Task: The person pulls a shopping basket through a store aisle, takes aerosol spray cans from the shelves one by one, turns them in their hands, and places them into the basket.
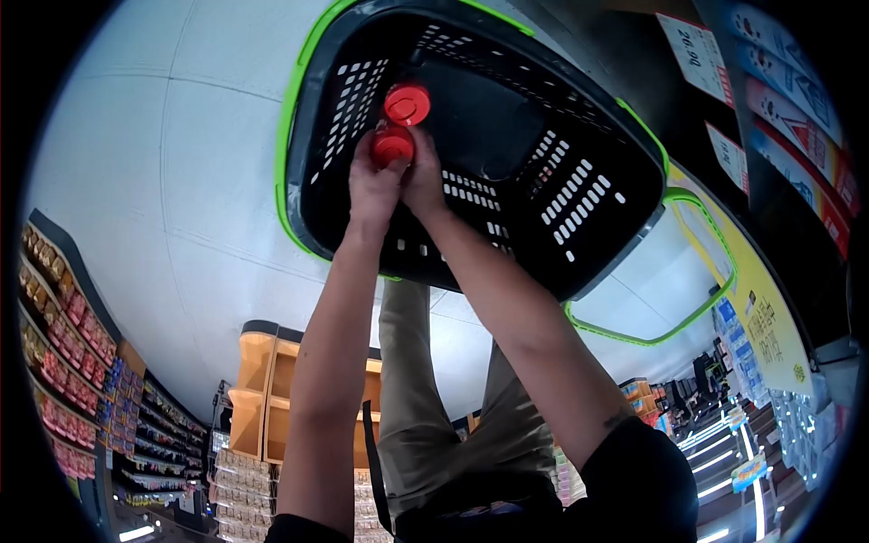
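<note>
A black shopping basket [471, 100] with a green rim stands in the upper middle, and both hands reach down into it. My left hand [373, 188] and my right hand [423, 181] are closed round a container with a red lid [392, 147], one from each side. The container's body is mostly hidden by the fingers. Just beyond it, touching or nearly so, is a second red-lidded container [407, 105] near the basket's left wall. No hand is on that second one.
A green basket handle [665, 342] hangs out at the right. Shelves with price tags [695, 56] and packaged goods rise at the upper right. Stocked shelves [68, 317] stand at the lower left, a wooden rack [253, 389] below. Pale floor [172, 154] lies left of the basket.
</note>
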`<act>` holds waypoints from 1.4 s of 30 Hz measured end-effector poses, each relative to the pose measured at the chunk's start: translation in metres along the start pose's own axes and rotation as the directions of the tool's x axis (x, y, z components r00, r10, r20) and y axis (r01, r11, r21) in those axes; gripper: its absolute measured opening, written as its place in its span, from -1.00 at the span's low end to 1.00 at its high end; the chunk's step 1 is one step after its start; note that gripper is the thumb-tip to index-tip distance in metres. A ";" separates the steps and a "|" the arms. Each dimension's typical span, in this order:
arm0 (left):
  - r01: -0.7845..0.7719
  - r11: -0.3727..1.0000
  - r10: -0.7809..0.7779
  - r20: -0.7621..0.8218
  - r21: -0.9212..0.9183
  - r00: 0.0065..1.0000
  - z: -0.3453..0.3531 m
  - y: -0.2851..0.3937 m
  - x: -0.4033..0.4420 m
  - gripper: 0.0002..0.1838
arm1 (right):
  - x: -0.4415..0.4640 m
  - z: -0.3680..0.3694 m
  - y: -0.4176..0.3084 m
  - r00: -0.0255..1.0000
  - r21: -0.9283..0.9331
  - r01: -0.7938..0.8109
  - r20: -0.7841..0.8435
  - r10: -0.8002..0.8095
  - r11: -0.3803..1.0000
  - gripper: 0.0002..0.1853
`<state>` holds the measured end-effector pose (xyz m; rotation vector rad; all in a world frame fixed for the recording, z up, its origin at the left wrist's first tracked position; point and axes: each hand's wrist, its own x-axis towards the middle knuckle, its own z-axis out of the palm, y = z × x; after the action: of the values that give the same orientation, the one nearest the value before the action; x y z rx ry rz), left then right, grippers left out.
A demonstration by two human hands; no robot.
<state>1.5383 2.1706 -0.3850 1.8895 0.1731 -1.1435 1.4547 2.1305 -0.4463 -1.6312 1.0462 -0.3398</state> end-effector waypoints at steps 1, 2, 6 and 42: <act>0.009 1.000 -0.009 0.008 -0.011 1.000 -0.001 0.002 -0.002 -0.27 | 0.000 -0.002 -0.003 1.000 -0.004 -0.014 0.022 0.015 1.000 -0.17; 0.030 0.998 -0.029 0.011 -0.054 1.000 -0.001 0.002 -0.003 -0.27 | -0.002 -0.003 -0.008 1.000 0.012 -0.029 0.006 0.028 1.000 -0.24; 0.037 0.997 -0.037 0.003 -0.072 0.999 0.000 -0.005 -0.005 -0.21 | -0.009 -0.011 -0.013 0.997 -0.023 -0.072 -0.020 0.072 0.997 -0.29; -0.727 0.559 0.515 0.521 0.398 0.681 0.215 0.079 -0.244 -0.44 | 0.121 -0.511 -0.185 0.709 -0.054 0.178 -0.686 -0.166 0.983 -0.08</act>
<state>1.3038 2.0375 -0.1865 1.9314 -1.1261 -1.0296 1.2546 1.7102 -0.1399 -1.6178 1.4287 -1.1539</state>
